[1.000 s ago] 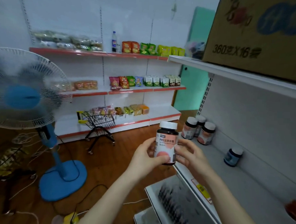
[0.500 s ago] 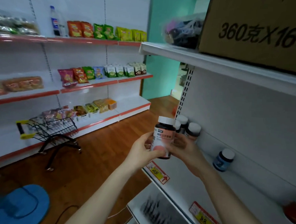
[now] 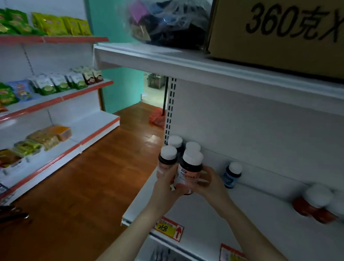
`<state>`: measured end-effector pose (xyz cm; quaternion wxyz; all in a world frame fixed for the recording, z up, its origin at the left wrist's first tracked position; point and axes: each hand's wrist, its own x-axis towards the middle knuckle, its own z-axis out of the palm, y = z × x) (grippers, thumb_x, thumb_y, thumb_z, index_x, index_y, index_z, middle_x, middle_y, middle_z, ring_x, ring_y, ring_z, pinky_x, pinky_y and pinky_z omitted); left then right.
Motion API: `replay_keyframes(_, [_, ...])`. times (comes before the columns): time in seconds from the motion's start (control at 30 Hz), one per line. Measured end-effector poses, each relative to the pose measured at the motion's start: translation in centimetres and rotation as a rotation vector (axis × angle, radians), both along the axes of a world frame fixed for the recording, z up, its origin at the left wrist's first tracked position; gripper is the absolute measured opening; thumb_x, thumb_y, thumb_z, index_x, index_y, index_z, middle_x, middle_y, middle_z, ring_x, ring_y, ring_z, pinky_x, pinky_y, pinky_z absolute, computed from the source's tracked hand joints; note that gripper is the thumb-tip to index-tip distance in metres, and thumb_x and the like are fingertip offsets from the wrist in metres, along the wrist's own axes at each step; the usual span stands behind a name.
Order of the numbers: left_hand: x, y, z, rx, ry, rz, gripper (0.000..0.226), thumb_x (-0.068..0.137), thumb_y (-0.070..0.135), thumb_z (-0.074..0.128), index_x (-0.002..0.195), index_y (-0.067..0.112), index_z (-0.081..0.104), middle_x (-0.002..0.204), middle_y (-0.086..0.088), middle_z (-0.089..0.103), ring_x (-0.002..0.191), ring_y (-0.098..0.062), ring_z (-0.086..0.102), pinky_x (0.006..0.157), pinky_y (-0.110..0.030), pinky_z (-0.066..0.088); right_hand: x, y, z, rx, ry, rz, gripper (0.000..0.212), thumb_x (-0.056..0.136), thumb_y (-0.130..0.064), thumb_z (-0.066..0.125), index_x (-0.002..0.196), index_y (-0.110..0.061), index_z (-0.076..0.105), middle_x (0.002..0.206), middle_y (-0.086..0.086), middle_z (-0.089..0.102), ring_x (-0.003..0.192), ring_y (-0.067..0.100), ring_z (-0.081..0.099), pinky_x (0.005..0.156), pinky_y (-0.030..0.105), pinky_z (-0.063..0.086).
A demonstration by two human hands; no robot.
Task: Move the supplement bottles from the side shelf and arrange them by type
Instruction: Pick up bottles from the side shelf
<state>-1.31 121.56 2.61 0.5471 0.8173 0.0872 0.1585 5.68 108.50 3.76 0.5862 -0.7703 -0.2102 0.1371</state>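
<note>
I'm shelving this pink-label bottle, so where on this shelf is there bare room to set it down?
Bare shelf lies between the blue bottle and the red bottles, and along the front edge. The left end is crowded: three pink-label bottles cluster there, with the held bottle in the left hand and right hand beside them.

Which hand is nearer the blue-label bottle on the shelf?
Right. The right hand grips the pink-label bottle close beside the blue-label bottle; the left hand holds that bottle's far side.

Both hands have carried the pink-label bottle forward to just beside the shelved bottles.
</note>
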Motion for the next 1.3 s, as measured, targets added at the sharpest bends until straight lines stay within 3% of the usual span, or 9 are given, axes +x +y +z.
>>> replay_keyframes(0.1, [0.8, 0.4, -1.7, -0.002, 0.002, -0.052, 0.060, 0.078, 0.006, 0.068, 0.117, 0.040, 0.038, 0.112, 0.013, 0.055, 0.106, -0.007, 0.054, 0.072, 0.004, 0.040, 0.0, 0.1, -2.2, -0.023, 0.023, -0.099, 0.059, 0.073, -0.021, 0.077, 0.126, -0.018, 0.050, 0.116, -0.001, 0.062, 0.100, 0.012, 0.063, 0.071, 0.015, 0.054])
replay_keyframes(0.23, [0.9, 1.4, -3.5, -0.040, 0.043, -0.103, 0.061, 0.080, 0.011, 0.068, 0.123, 0.037, 0.033, 0.102, 0.022, 0.053, 0.090, 0.008, 0.052, 0.066, 0.004, 0.039, -0.8, 1.4, -3.9, -0.034, 0.033, -0.190, 0.061, 0.073, -0.021, 0.077, 0.126, -0.016, 0.048, 0.117, 0.000, 0.060, 0.101, 0.013, 0.061, 0.073, 0.013, 0.052])
replay_keyframes(0.37, [1.3, 2.1, -5.0, -0.011, 0.087, -0.080, 0.054, 0.081, 0.015, 0.067, 0.128, 0.022, 0.041, 0.107, 0.011, 0.056, 0.098, -0.005, 0.055, 0.067, 0.003, 0.040, -1.3, 2.7, -5.0, -0.058, 0.011, -0.234, 0.056, 0.072, -0.026, 0.077, 0.118, -0.029, 0.046, 0.111, -0.007, 0.059, 0.101, 0.010, 0.060, 0.072, 0.011, 0.050])
replay_keyframes(0.53, [1.6, 2.4, -4.7, 0.036, 0.068, -0.079, 0.047, 0.085, 0.011, 0.060, 0.127, 0.019, 0.042, 0.105, 0.009, 0.053, 0.094, -0.003, 0.050, 0.067, 0.001, 0.040, -0.7, 3.2, -5.6, -0.076, 0.007, -0.272, 0.057, 0.076, -0.024, 0.074, 0.123, -0.027, 0.042, 0.117, -0.004, 0.056, 0.110, 0.015, 0.057, 0.089, 0.025, 0.048])
replay_keyframes(0.67, [1.8, 2.3, -4.5, 0.041, 0.067, -0.058, 0.037, 0.087, 0.010, 0.055, 0.123, 0.016, 0.046, 0.086, 0.004, 0.056, 0.074, -0.003, 0.054, 0.061, -0.004, 0.041, 0.2, 3.6, -5.5, -0.089, 0.011, -0.267, 0.062, 0.079, -0.022, 0.071, 0.132, -0.020, 0.039, 0.120, -0.003, 0.053, 0.108, 0.014, 0.055, 0.083, 0.018, 0.046])
replay_keyframes(0.73, [2.0, 2.2, -4.4, 0.053, 0.068, -0.057, 0.033, 0.088, 0.011, 0.054, 0.121, 0.014, 0.047, 0.081, 0.002, 0.056, 0.072, -0.004, 0.055, 0.060, -0.004, 0.041, 0.6, 3.9, -5.4, -0.086, 0.022, -0.272, 0.063, 0.079, -0.022, 0.070, 0.133, -0.017, 0.039, 0.123, 0.001, 0.053, 0.109, 0.017, 0.055, 0.085, 0.022, 0.046])
replay_keyframes(0.93, [2.8, 2.3, -4.3, 0.094, 0.075, -0.077, 0.029, 0.090, 0.011, 0.051, 0.119, 0.011, 0.050, 0.106, -0.007, 0.063, 0.088, -0.007, 0.052, 0.065, -0.006, 0.036, 1.7, 4.0, -5.5, -0.100, 0.022, -0.280, 0.059, 0.079, -0.026, 0.070, 0.130, -0.015, 0.043, 0.127, 0.004, 0.055, 0.108, 0.013, 0.054, 0.083, 0.016, 0.044])
replay_keyframes(1.17, [3.3, 2.5, -4.6, 0.104, 0.089, -0.067, 0.016, 0.088, 0.008, 0.052, 0.103, 0.014, 0.051, 0.092, -0.001, 0.058, 0.084, -0.011, 0.054, 0.061, -0.003, 0.038, 2.0, 4.0, -5.8, -0.093, 0.024, -0.280, 0.056, 0.080, -0.020, 0.070, 0.129, -0.013, 0.043, 0.124, 0.002, 0.055, 0.104, 0.009, 0.053, 0.069, 0.002, 0.044])
replay_keyframes(1.3, [3.3, 2.5, -4.5, 0.108, 0.077, -0.076, 0.016, 0.088, 0.008, 0.052, 0.099, 0.018, 0.047, 0.090, 0.002, 0.056, 0.083, -0.010, 0.053, 0.061, -0.004, 0.040, 2.0, 4.0, -5.8, -0.093, 0.022, -0.278, 0.056, 0.080, -0.022, 0.070, 0.129, -0.013, 0.043, 0.127, 0.004, 0.054, 0.108, 0.011, 0.053, 0.075, 0.007, 0.044])
